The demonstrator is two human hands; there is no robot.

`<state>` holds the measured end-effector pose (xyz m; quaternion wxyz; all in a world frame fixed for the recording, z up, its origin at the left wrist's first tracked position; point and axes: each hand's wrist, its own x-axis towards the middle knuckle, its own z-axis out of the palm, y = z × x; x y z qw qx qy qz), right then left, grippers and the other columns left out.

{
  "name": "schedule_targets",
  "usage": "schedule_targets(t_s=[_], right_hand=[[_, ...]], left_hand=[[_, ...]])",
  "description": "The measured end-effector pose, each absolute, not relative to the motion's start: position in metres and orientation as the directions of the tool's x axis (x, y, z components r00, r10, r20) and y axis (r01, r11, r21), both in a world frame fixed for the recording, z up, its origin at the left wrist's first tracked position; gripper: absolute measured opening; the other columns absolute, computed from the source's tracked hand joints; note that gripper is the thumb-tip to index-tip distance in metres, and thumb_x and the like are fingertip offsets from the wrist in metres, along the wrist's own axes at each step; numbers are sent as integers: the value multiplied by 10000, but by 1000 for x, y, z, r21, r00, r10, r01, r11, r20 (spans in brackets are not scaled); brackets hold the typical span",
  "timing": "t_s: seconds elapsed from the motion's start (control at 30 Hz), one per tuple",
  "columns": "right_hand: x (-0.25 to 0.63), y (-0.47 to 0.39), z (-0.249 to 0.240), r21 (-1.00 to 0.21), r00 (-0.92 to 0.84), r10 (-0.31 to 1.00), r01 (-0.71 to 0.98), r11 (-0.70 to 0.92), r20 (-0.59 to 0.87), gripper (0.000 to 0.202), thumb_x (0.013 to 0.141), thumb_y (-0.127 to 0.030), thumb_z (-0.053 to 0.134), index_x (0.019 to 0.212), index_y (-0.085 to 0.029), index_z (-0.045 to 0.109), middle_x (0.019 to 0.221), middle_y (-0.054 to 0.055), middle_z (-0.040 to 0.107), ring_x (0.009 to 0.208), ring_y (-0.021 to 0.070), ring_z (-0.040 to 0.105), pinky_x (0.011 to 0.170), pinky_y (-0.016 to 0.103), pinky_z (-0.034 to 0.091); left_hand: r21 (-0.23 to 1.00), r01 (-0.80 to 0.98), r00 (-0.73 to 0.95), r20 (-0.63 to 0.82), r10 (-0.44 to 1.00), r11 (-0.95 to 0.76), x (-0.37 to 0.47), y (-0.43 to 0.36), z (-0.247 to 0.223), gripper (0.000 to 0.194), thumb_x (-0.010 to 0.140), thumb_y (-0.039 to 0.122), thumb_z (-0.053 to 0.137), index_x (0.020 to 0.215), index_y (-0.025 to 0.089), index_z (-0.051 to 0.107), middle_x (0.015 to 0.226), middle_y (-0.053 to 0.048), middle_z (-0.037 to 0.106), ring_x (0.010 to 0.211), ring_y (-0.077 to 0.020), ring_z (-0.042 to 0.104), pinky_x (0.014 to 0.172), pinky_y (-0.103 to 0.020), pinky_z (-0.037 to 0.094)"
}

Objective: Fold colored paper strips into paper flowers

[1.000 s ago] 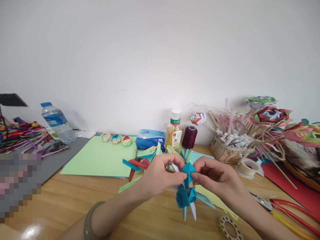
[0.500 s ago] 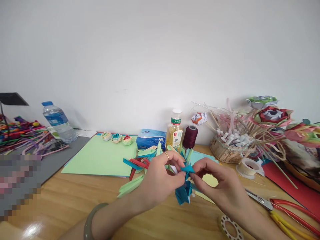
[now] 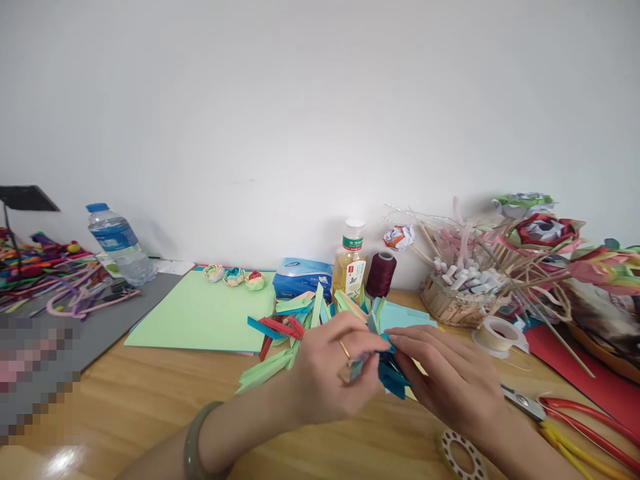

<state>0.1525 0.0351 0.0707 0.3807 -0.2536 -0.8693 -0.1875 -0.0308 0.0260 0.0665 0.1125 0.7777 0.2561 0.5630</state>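
Between my two hands is a folded blue paper piece [image 3: 394, 379], its lower folds hanging out below the fingers. My left hand [image 3: 337, 370], with a ring and a bracelet, pinches it from the left between thumb and index finger. From the right, my right hand [image 3: 447, 370] grips it, fingers close together over its top and side. The fingers hide much of the paper. Just behind the hands lies a pile of folded paper strips [image 3: 280, 328] in green, red and blue.
Three small paper flowers [image 3: 234, 276] sit on green sheets [image 3: 200, 313]. Behind stand a tissue box [image 3: 303, 278], a drink bottle [image 3: 350, 260] and a thread spool [image 3: 381, 275]. At right are a basket [image 3: 450, 307], tape rolls [image 3: 461, 456] and red-handled scissors [image 3: 530, 403].
My hands have turned and moved slightly right with the blue paper. My left ring finger has curled inward, and my right fingers now lie over the paper, covering more of it.
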Motion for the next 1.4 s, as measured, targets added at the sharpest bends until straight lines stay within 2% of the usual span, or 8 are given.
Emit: schedule_targets(t_s=[0.1,0.2,0.3,0.43,0.57,0.7,1.17,1.4], right_hand=[[158,36,70,159,-591,271,573,804,759,271,778,-37,558,984,-212,540,825,54,739,716,174,687,629,280,517],[162,38,70,167,-612,271,561,811,743,305,775,-48,572,1021,-224,535,899,52,736,800,182,685,684,292,520],[160,40,72,101,-523,344,647,756,780,266,792,-70,565,1001,-232,531,939,52,721,854,191,671,722,304,517],[149,36,82,-257,-244,579,717,648,778,61,852,-188,508,893,-231,525,761,32,675,635,159,630,563,276,503],[140,29,87,-533,-277,767,583,613,579,92,842,-320,550,839,-228,550,665,-8,633,540,127,569,484,236,477],[138,29,86,-659,-260,839,525,538,478,191,836,-384,554,744,-217,568,664,-1,626,567,132,564,528,245,482],[146,37,88,-788,-245,908,451,418,341,288,846,-453,510,705,-204,542,628,-12,551,588,139,518,531,251,420],[149,36,86,-850,-236,931,391,354,280,290,838,-466,512,714,-204,525,632,-11,524,615,147,521,551,263,445]], left_hand=[[849,45,200,509,837,-527,-32,29,74,296,797,170,534,1090,208,550,1055,-83,572,725,-123,602,588,-233,508],[945,-8,278,316,907,-327,-31,34,76,210,764,189,602,972,177,624,957,-73,629,781,-150,606,622,-241,519],[866,47,165,485,859,-498,-30,38,72,26,746,161,626,764,155,645,782,-51,633,754,-151,603,607,-234,513],[547,256,43,817,574,-797,-31,41,66,107,763,69,575,760,166,619,741,-38,623,723,-136,609,638,-248,514],[333,394,105,910,402,-857,-32,40,62,166,746,17,548,779,175,585,747,-32,620,699,-124,615,624,-230,516],[227,444,180,925,335,-867,-31,38,55,177,755,24,528,791,194,559,742,-21,612,679,-124,603,587,-227,510],[312,357,162,907,388,-880,-29,39,48,146,806,46,488,793,185,530,776,-36,603,722,-133,621,643,-252,523],[278,296,168,927,336,-914,-28,41,46,154,802,24,478,825,171,518,790,-39,563,775,-136,603,677,-266,534]])
